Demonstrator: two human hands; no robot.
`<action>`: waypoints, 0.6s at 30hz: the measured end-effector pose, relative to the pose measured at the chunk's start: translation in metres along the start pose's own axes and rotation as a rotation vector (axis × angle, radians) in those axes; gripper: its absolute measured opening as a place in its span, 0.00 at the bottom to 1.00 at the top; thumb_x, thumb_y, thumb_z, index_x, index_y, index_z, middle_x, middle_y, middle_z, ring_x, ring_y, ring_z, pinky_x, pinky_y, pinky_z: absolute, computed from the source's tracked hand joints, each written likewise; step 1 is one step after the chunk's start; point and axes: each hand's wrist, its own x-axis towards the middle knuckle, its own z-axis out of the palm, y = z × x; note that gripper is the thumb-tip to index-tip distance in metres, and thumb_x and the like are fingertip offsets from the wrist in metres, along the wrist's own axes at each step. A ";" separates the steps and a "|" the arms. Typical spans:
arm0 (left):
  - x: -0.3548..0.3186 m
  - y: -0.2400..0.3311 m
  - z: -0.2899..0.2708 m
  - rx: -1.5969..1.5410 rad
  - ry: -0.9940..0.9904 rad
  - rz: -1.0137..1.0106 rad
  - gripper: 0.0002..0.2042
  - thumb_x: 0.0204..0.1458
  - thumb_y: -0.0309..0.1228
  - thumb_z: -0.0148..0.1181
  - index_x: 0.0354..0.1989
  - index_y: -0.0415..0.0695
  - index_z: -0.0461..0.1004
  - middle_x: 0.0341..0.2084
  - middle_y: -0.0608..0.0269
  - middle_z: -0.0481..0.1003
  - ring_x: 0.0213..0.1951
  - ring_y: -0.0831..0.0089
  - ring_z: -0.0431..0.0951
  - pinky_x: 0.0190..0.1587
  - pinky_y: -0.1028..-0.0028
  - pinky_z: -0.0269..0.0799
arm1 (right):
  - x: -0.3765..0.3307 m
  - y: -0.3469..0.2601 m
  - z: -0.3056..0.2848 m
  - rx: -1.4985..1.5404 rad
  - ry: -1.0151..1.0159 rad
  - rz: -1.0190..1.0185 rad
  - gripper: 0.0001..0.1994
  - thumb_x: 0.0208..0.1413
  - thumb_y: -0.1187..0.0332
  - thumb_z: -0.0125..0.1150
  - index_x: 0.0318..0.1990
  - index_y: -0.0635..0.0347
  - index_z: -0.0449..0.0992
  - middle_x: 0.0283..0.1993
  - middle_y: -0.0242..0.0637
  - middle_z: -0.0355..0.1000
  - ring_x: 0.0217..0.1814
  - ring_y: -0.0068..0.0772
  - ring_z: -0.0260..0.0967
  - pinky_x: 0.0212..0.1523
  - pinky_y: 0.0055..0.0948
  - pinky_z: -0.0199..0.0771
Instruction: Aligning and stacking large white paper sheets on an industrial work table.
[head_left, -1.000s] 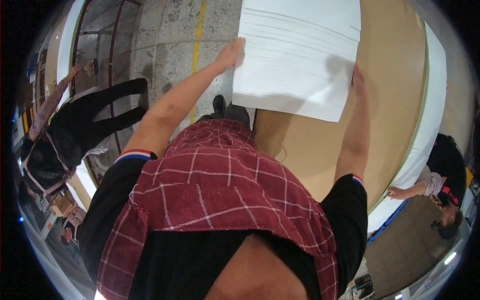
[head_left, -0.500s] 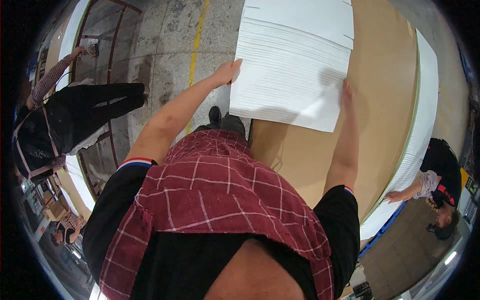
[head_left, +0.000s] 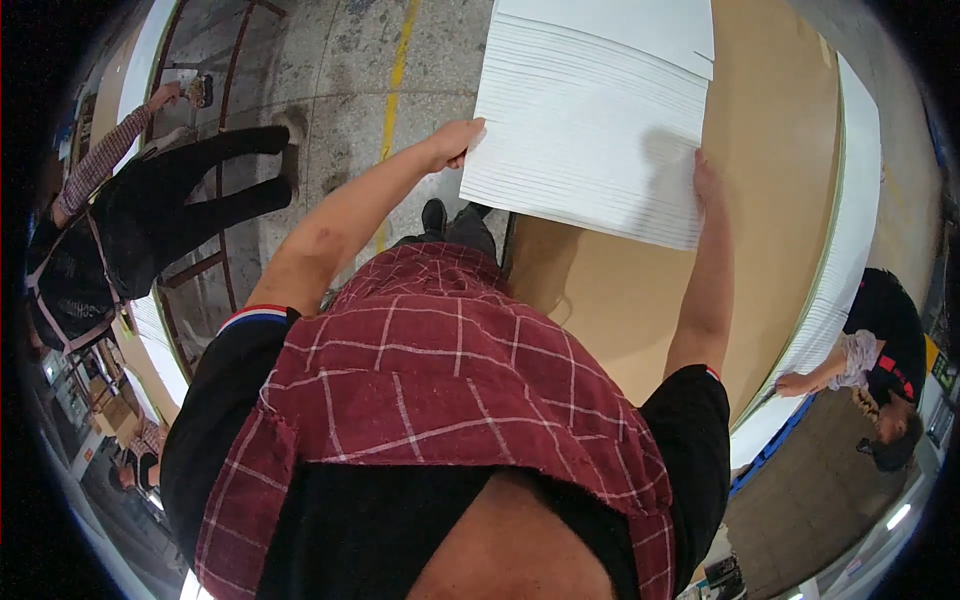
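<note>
Your left hand [head_left: 452,143] grips the sheet stack's [head_left: 590,130] near corner while your right hand [head_left: 706,180] lies flat on top, steadying it above the brown table [head_left: 780,200].

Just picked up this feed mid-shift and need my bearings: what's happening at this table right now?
A person in a red checked apron stands at a large tan work table with both arms stretched forward to a thick stack of white sheets. The left hand grips the stack's left edge, which overhangs the table above the grey concrete floor. The right hand lies flat on the stack's near right corner. Another person stands off to the left, and one more bends at the table's far right side.
</note>
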 end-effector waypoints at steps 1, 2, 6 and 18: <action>0.000 -0.004 -0.002 -0.053 0.017 -0.002 0.22 0.49 0.49 0.36 0.22 0.42 0.67 0.14 0.65 0.64 0.16 0.79 0.63 0.16 0.76 0.58 | 0.001 -0.008 -0.005 -0.003 -0.213 0.176 0.24 0.50 0.49 0.37 0.31 0.63 0.71 0.26 0.38 0.67 0.29 0.30 0.63 0.31 0.29 0.62; -0.001 -0.010 -0.003 -0.107 0.035 -0.004 0.22 0.49 0.49 0.35 0.22 0.42 0.67 0.15 0.65 0.65 0.17 0.78 0.64 0.17 0.76 0.59 | 0.001 -0.017 -0.006 -0.008 -0.428 0.350 0.24 0.51 0.49 0.38 0.33 0.65 0.70 0.29 0.36 0.68 0.33 0.32 0.64 0.34 0.30 0.62; 0.005 -0.011 0.035 -0.221 0.113 0.217 0.23 0.49 0.49 0.36 0.21 0.41 0.66 0.16 0.65 0.66 0.17 0.75 0.65 0.17 0.76 0.60 | -0.014 0.055 -0.012 0.262 -0.267 0.278 0.25 0.51 0.49 0.37 0.33 0.66 0.70 0.28 0.36 0.68 0.30 0.31 0.64 0.32 0.29 0.62; 0.002 -0.005 0.049 -0.220 0.122 0.159 0.22 0.48 0.50 0.38 0.24 0.40 0.67 0.12 0.65 0.65 0.14 0.77 0.63 0.17 0.76 0.59 | -0.014 0.088 0.001 0.458 0.105 -0.276 0.22 0.50 0.49 0.40 0.27 0.62 0.70 0.20 0.30 0.64 0.22 0.25 0.61 0.23 0.26 0.62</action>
